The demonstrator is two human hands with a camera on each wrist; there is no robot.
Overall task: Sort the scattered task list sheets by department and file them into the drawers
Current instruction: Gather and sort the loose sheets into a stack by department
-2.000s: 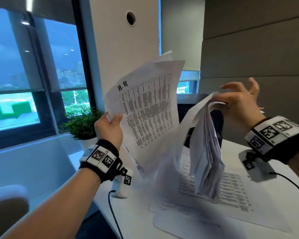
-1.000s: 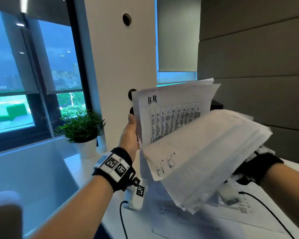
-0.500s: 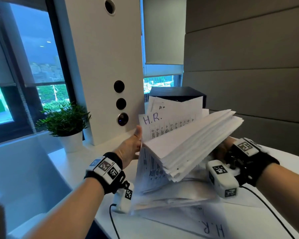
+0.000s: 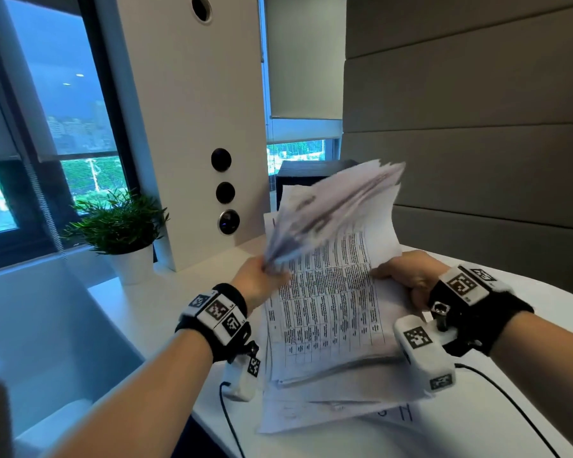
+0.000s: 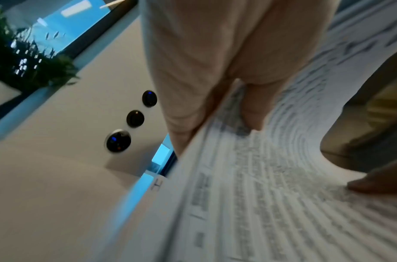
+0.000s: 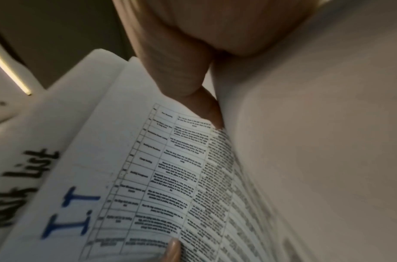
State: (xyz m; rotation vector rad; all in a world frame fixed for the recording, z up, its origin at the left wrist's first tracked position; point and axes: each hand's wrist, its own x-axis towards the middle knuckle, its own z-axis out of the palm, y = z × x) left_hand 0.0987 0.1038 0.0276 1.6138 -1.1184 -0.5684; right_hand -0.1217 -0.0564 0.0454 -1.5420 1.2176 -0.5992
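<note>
Over the desk (image 4: 166,302), the left hand (image 4: 258,282) pinched the stack (image 4: 331,292) at nine o'clock and the right hand (image 4: 407,276) gripped it at three; light, floppy and slippery, the sheets likely needed firm edge grips.

Left grip (image 4: 262,280) pinching paper edge; right grip (image 4: 407,276) clamped on opposite edge; forearms extended.

White sheets (image 4: 328,312) bear black printed tables; one sheet (image 6: 85,203) shows blue "IT".
</note>
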